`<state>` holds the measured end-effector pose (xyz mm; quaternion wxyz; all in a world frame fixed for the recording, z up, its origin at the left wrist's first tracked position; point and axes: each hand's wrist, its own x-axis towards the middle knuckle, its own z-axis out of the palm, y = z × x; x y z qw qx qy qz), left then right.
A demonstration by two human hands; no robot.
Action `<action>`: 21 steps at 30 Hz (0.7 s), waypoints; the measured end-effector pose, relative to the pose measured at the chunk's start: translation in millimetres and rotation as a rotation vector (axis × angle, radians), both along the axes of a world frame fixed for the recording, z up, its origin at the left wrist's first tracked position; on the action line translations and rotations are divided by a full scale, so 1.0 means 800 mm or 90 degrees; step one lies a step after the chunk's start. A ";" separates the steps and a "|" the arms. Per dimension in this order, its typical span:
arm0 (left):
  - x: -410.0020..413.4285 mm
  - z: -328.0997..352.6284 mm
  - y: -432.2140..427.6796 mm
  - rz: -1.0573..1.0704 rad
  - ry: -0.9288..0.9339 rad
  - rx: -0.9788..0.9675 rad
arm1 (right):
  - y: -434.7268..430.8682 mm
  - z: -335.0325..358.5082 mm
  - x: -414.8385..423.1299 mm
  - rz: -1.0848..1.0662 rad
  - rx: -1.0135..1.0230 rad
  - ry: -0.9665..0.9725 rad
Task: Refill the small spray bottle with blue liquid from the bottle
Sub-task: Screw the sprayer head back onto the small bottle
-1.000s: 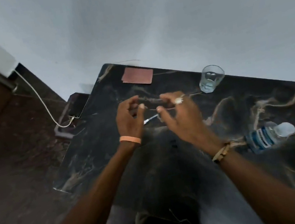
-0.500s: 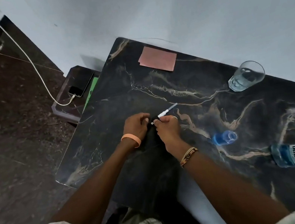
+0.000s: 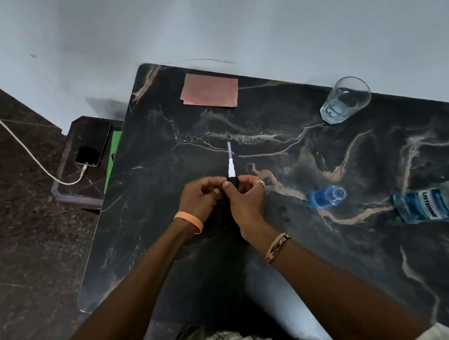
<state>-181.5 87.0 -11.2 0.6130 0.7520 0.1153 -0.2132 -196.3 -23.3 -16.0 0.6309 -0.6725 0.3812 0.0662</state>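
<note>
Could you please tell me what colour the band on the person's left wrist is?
The band is plain orange, seen clearly in the head view.

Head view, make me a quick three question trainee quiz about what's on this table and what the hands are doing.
1. True or false: the small blue bottle has its top on.
2. Which item sits nearest the table's far left corner? A) glass B) pink cloth C) mouthwash bottle
3. Fill in: both hands hold the spray ____.

Key
1. False: its mouth is open.
2. B: the pink cloth; the glass is far right, the mouthwash bottle lies on its side at the right.
3. Head: the left hand and right hand pinch the spray head, tube pointing away.
</note>
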 end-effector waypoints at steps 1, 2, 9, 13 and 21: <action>-0.001 0.007 -0.006 -0.003 -0.009 -0.023 | -0.006 0.007 -0.001 -0.006 0.001 -0.019; -0.001 0.014 -0.013 -0.008 -0.022 -0.044 | -0.013 0.017 -0.002 -0.011 0.003 -0.037; -0.008 0.083 -0.091 -0.010 -0.181 -0.077 | -0.092 0.098 -0.013 -0.047 -0.013 -0.170; -0.016 0.126 -0.142 -0.024 -0.244 -0.092 | -0.148 0.147 -0.024 -0.043 -0.043 -0.227; -0.028 0.181 -0.230 -0.102 -0.352 -0.075 | -0.266 0.214 -0.046 -0.008 -0.105 -0.272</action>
